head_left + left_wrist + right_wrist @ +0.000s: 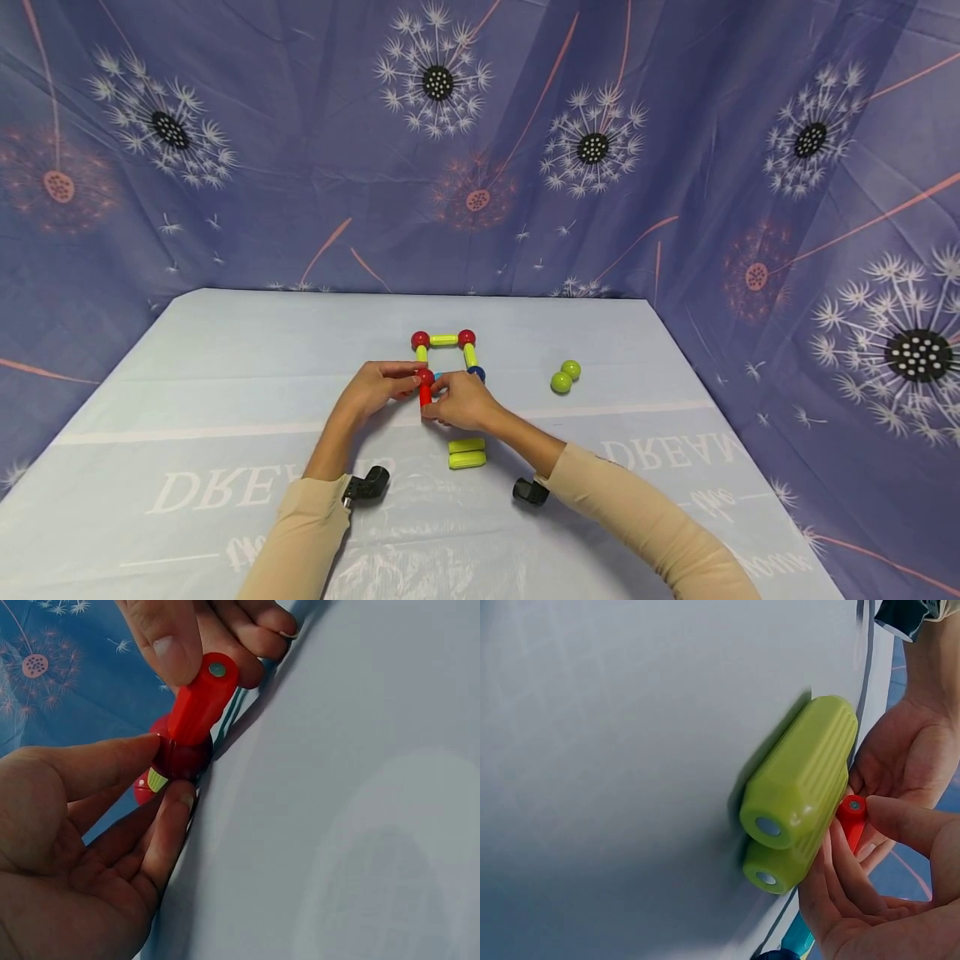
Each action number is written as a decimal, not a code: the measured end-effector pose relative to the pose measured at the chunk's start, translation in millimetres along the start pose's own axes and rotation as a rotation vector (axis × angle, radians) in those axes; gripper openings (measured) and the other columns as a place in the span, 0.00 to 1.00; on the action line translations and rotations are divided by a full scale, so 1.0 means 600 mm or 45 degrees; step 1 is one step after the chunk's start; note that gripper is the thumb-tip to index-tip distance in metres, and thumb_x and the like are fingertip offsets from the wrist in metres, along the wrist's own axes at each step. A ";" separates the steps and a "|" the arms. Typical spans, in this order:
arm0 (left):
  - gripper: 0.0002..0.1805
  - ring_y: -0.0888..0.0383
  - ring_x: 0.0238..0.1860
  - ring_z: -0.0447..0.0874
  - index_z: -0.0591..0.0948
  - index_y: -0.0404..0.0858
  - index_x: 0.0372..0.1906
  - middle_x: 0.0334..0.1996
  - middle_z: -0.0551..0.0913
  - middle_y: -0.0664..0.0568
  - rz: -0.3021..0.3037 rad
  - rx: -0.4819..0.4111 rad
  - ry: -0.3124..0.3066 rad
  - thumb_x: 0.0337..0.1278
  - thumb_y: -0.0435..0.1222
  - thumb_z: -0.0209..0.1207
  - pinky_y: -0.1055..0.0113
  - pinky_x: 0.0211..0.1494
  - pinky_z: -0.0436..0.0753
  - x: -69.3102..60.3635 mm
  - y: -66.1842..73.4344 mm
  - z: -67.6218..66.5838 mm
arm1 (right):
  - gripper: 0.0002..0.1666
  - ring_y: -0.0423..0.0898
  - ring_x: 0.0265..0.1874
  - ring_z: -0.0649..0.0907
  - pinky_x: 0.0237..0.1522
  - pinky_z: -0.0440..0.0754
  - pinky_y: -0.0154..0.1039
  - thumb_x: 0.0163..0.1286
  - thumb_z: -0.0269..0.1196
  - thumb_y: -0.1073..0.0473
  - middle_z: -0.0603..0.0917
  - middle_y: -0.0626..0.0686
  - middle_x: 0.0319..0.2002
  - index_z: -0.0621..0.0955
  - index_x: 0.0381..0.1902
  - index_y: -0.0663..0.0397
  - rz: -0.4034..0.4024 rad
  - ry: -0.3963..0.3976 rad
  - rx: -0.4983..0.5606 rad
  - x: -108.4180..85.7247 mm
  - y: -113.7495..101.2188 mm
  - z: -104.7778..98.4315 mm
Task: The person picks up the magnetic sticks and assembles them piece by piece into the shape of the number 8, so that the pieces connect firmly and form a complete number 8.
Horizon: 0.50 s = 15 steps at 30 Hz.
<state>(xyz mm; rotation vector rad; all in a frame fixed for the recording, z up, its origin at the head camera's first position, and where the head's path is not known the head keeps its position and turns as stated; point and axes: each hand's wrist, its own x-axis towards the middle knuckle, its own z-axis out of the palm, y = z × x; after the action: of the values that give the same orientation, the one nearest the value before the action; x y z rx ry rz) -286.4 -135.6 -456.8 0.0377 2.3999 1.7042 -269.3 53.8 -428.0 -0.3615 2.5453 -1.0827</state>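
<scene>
My left hand (381,388) pinches a dark red ball (180,759) between thumb and fingers at the near left corner of a square of balls and rods. With my right hand (467,402) I pinch a red rod (201,705), which has a metal disc on its free end; its other end meets the red ball. Red balls form the far left corner (421,340) and far right corner (467,337), joined by a yellow-green rod (444,340). A blue ball (476,375) sits at the near right, partly behind my right hand. The blue rod (439,377) is mostly hidden.
Two yellow-green rods (802,772) lie side by side on the table (225,358), nearer me than the square. Two green balls (561,382) rest to its right. A patterned purple cloth (315,150) hangs behind the table. Black wrist cameras are worn on both arms.
</scene>
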 end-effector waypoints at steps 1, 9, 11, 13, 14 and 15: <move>0.19 0.58 0.41 0.85 0.85 0.38 0.59 0.51 0.89 0.44 -0.001 -0.001 0.002 0.64 0.37 0.65 0.67 0.44 0.81 0.001 0.000 0.000 | 0.22 0.45 0.23 0.86 0.25 0.78 0.33 0.63 0.73 0.55 0.88 0.51 0.25 0.84 0.52 0.61 0.001 -0.002 0.005 0.000 0.001 -0.001; 0.18 0.58 0.36 0.85 0.85 0.38 0.58 0.44 0.90 0.47 0.000 -0.014 0.009 0.64 0.36 0.66 0.66 0.40 0.81 0.004 0.003 0.002 | 0.25 0.47 0.26 0.86 0.27 0.78 0.34 0.65 0.71 0.54 0.89 0.53 0.28 0.82 0.55 0.62 -0.024 0.006 0.039 -0.007 0.015 -0.024; 0.18 0.57 0.37 0.86 0.86 0.39 0.58 0.45 0.90 0.47 -0.009 -0.015 0.017 0.64 0.36 0.66 0.67 0.41 0.82 0.004 0.004 0.001 | 0.25 0.47 0.26 0.85 0.28 0.78 0.35 0.65 0.70 0.54 0.89 0.54 0.29 0.82 0.55 0.63 -0.039 0.021 0.032 -0.010 0.020 -0.035; 0.18 0.57 0.38 0.86 0.86 0.39 0.58 0.46 0.90 0.46 -0.018 -0.011 0.024 0.64 0.36 0.66 0.67 0.42 0.82 0.004 0.005 0.000 | 0.24 0.45 0.25 0.84 0.28 0.78 0.35 0.66 0.70 0.54 0.89 0.54 0.29 0.82 0.55 0.62 -0.051 0.043 0.010 -0.015 0.024 -0.047; 0.18 0.57 0.38 0.86 0.86 0.40 0.58 0.47 0.90 0.46 -0.023 -0.008 0.028 0.64 0.36 0.66 0.67 0.43 0.82 0.004 0.006 0.000 | 0.24 0.44 0.25 0.84 0.28 0.78 0.35 0.65 0.70 0.54 0.88 0.53 0.30 0.83 0.55 0.62 -0.057 0.059 0.002 -0.017 0.027 -0.053; 0.17 0.57 0.39 0.86 0.86 0.40 0.57 0.47 0.90 0.46 -0.028 -0.005 0.032 0.64 0.36 0.66 0.67 0.43 0.82 0.004 0.006 0.000 | 0.24 0.43 0.25 0.83 0.29 0.78 0.35 0.65 0.70 0.54 0.88 0.52 0.30 0.83 0.55 0.62 -0.060 0.074 -0.008 -0.020 0.029 -0.059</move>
<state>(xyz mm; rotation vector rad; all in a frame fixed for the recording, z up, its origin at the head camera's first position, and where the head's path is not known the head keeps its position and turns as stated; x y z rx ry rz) -289.2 -134.0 -453.9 -0.0112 2.4060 1.7095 -274.6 92.8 -415.4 -0.3990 2.6043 -1.1180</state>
